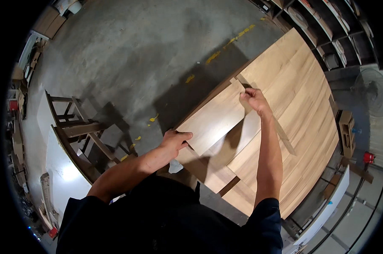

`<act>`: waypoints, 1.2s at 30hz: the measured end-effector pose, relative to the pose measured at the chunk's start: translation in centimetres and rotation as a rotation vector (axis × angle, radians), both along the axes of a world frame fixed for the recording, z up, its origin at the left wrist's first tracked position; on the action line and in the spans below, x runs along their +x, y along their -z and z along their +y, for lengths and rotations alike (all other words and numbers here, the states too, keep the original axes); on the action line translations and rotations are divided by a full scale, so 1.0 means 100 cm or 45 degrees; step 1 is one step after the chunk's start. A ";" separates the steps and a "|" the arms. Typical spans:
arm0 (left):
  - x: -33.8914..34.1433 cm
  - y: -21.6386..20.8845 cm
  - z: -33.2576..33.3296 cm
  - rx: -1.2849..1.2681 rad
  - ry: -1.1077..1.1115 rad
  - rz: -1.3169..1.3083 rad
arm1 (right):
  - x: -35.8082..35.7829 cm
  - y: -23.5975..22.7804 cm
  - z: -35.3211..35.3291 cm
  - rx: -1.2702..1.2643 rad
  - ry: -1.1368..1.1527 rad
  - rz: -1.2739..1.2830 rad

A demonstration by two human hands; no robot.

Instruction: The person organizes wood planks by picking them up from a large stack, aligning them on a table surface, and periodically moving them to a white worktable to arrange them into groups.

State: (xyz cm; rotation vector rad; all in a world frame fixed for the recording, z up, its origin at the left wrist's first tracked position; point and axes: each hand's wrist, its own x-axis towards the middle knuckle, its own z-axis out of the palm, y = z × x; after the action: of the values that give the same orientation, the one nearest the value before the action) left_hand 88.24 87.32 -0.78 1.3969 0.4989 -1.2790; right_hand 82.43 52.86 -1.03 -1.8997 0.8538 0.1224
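On my far left, a white board (66,169) with a bright glare spot sits near wooden trestles (87,129), whose legs stand on the grey concrete floor (128,55). Worn yellow marks (190,78) run diagonally across that floor, up toward the top right. Next I come to my left grip (177,142): it is closed on the near left corner of a pale wood-grain plank (219,116), thumb on the top face. Just below that wrist I see a crumpled white scrap (175,166). The plank lies at an angle over the left part of a broad surface of similar wood-grain boards (301,97), with a dark shadow beside its right edge; I cannot tell whether its underside touches them. My right grip (252,98) pinches the plank's far end between thumb and bent fingers, with that forearm reaching up across the boards. Beyond the boards, at upper right, I have dark shelves (326,27) with flat pieces in them, then a round fan (372,92), and a red container (369,157) below it.
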 end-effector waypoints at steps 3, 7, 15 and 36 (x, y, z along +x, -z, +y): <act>0.007 -0.011 -0.005 0.069 0.039 0.000 | 0.006 0.004 0.001 0.008 0.014 0.030; 0.015 -0.020 -0.003 -0.006 0.109 -0.009 | 0.006 -0.003 0.003 -0.125 -0.045 0.012; 0.043 -0.015 0.017 0.099 0.391 -0.552 | -0.057 -0.011 0.086 -0.975 0.463 -0.413; 0.058 -0.013 -0.047 -0.288 0.941 -0.554 | -0.059 0.019 0.208 0.301 1.312 -0.484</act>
State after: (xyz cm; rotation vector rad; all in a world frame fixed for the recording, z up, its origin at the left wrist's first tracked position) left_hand 94.02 82.60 0.52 1.6637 -0.4949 -1.4735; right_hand 76.53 73.65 -2.98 -1.0321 1.3594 -0.7068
